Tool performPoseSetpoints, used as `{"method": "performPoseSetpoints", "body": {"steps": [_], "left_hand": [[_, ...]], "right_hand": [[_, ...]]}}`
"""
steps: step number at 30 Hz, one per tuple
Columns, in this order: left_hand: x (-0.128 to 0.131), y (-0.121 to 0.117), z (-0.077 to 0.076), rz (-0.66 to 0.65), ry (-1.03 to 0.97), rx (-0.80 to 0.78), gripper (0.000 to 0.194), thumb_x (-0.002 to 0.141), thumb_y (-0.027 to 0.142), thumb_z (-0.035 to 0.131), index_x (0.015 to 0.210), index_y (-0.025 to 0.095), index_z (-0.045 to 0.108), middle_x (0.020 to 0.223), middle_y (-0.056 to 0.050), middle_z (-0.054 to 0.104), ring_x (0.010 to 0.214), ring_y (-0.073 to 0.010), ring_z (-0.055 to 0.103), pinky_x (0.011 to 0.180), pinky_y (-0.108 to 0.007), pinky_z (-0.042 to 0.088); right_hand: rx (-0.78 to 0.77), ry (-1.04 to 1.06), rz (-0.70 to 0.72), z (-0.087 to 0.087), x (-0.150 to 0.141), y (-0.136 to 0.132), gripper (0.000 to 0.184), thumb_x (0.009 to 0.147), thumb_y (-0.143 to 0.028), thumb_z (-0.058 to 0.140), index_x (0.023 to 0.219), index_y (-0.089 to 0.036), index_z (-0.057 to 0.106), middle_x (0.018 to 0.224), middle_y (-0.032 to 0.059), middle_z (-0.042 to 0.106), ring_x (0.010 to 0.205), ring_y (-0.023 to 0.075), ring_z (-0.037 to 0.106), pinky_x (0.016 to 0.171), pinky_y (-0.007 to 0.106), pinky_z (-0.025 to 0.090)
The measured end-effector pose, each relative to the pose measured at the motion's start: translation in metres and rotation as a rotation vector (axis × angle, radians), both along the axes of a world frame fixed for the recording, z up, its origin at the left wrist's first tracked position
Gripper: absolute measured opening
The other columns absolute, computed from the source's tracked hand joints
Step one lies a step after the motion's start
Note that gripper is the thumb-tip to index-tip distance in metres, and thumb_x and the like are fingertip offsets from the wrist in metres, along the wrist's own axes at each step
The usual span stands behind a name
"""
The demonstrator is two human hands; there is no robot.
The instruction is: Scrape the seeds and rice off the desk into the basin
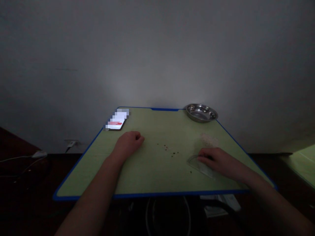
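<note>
My left hand (129, 144) rests on the light green table (147, 177) in a loose fist, and nothing shows in its fingers. On the right, the fingers of my right hand (215, 157) are closed on the edge of a clear, half-round protractor (200, 166), which lies low over the tabletop and is partly covered by the hand. Between my hands are scattered several small dark and reddish beans or grains (165, 147). One dark grain (190, 172) lies by the protractor's straight edge. Just beyond my right hand is a pile of pale grains, perhaps rice (209, 140).
A shiny steel bowl (201, 113) stands at the table's back right corner. A phone with a lit screen (117, 120) lies at the back left. Blue trim edges the table, and a grey wall (157, 65) rises behind it. A plug with a cable (71, 144) is at the left.
</note>
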State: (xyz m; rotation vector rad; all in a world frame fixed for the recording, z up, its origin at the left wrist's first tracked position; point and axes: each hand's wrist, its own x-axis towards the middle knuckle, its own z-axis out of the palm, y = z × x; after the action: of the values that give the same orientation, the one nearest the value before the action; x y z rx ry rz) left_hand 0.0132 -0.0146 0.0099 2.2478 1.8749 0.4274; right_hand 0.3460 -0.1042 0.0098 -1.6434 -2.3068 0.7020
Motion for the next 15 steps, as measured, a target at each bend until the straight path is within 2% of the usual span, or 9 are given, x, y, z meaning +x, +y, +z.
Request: {"method": "performPoseSetpoints", "body": {"steps": [6, 12, 15], "left_hand": [[0.000, 0.000, 0.000, 0.003, 0.010, -0.007, 0.025, 0.079, 0.034, 0.042, 0.058, 0.020, 0.046, 0.058, -0.001, 0.049, 0.056, -0.0148, 0.044, 0.053, -0.029, 0.025], [0.000, 0.000, -0.001, -0.009, 0.017, 0.004, 0.027, 0.080, 0.034, 0.041, 0.060, 0.020, 0.051, 0.061, -0.003, 0.054, 0.058, -0.0163, 0.047, 0.054, -0.029, 0.027], [-0.001, 0.000, -0.002, -0.004, 0.017, -0.003, 0.026, 0.080, 0.034, 0.042, 0.061, 0.020, 0.054, 0.062, -0.003, 0.057, 0.059, -0.0167, 0.049, 0.054, -0.029, 0.028]], "right_hand": [[-0.057, 0.027, 0.019, -0.003, -0.018, -0.018, 0.028, 0.092, -0.035, 0.046, 0.077, -0.019, 0.063, 0.074, 0.0028, 0.065, 0.067, 0.0156, 0.058, 0.061, 0.028, 0.040], [-0.084, 0.035, 0.083, -0.003, -0.043, -0.021, 0.022, 0.090, -0.035, 0.053, 0.082, -0.021, 0.068, 0.077, 0.0032, 0.068, 0.070, 0.0163, 0.059, 0.062, 0.028, 0.039], [-0.098, 0.044, 0.118, -0.001, -0.050, -0.024, 0.024, 0.090, -0.036, 0.054, 0.078, -0.021, 0.067, 0.074, 0.0024, 0.067, 0.066, 0.0149, 0.058, 0.059, 0.026, 0.038]]}}
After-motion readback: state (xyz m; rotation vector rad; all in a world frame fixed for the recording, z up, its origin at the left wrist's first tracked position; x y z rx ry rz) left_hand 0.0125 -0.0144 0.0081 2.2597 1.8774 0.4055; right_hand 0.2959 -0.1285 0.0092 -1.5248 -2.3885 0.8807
